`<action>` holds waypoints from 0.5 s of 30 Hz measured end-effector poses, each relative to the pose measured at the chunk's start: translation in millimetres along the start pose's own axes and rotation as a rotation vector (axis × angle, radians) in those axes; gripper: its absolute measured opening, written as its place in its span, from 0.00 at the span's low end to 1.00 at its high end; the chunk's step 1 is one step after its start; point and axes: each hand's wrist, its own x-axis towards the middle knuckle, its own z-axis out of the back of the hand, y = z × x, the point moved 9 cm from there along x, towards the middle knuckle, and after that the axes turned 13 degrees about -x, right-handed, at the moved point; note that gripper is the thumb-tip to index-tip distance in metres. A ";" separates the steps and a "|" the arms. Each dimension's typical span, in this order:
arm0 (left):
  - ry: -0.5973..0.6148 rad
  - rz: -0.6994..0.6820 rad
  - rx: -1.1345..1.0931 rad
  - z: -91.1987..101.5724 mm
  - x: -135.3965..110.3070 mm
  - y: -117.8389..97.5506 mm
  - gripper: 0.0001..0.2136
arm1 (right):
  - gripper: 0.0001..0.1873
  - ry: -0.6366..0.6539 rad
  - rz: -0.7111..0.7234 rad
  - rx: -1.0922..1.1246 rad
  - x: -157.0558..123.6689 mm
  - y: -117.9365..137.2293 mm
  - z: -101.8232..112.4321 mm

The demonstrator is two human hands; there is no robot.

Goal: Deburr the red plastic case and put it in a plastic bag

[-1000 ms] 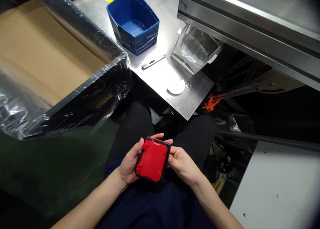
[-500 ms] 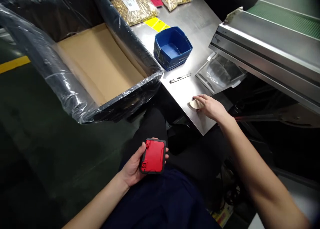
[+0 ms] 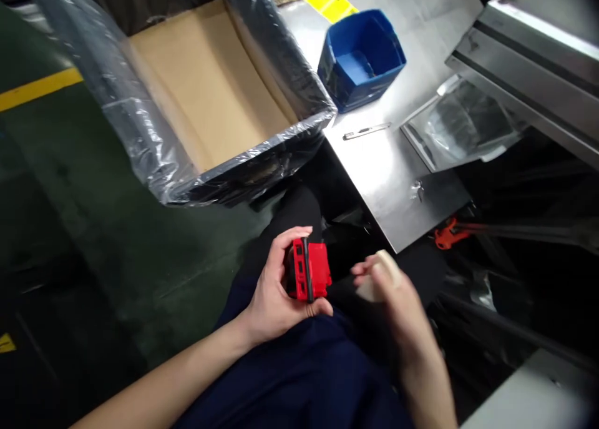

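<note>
My left hand [image 3: 281, 291] is wrapped round a small red-and-black case [image 3: 318, 270]. The case is turned edge-on, so a row of dark slots shows along its side. Just to the right, my right hand [image 3: 393, 291] grips a round, flat, cream-coloured disc [image 3: 372, 288]; motion blur hides its detail. The two held things are apart, both above my lap. Small shiny metal bits [image 3: 416, 190] lie on the steel table [image 3: 397, 213], near its front corner.
A slim cutter knife [image 3: 367, 131] lies on the table beside a blue open bin [image 3: 344, 82]. At left stands a large carton lined with dark plastic [image 3: 140, 145]. A metal conveyor frame [image 3: 528, 60] juts in from the right, above a clear plastic tray [image 3: 468, 126]. An orange handle [image 3: 452, 233] sticks out below.
My right hand has lifted the cream disc off the table and brought it down towards my left hand. My left hand has turned the red-and-black case onto its edge. The view has shifted.
</note>
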 end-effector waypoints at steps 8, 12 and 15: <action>0.609 -0.263 0.427 -76.3 -21.1 13.0 0.40 | 0.26 0.198 -0.284 0.703 -27.6 -68.4 -60.5; 0.608 -0.340 0.507 -81.3 -30.6 20.0 0.44 | 0.25 0.367 -0.286 0.810 -30.6 -61.8 -65.6; 0.411 -0.143 0.272 -66.7 -25.0 30.0 0.36 | 0.23 0.471 -0.235 0.846 -32.0 -57.9 -69.5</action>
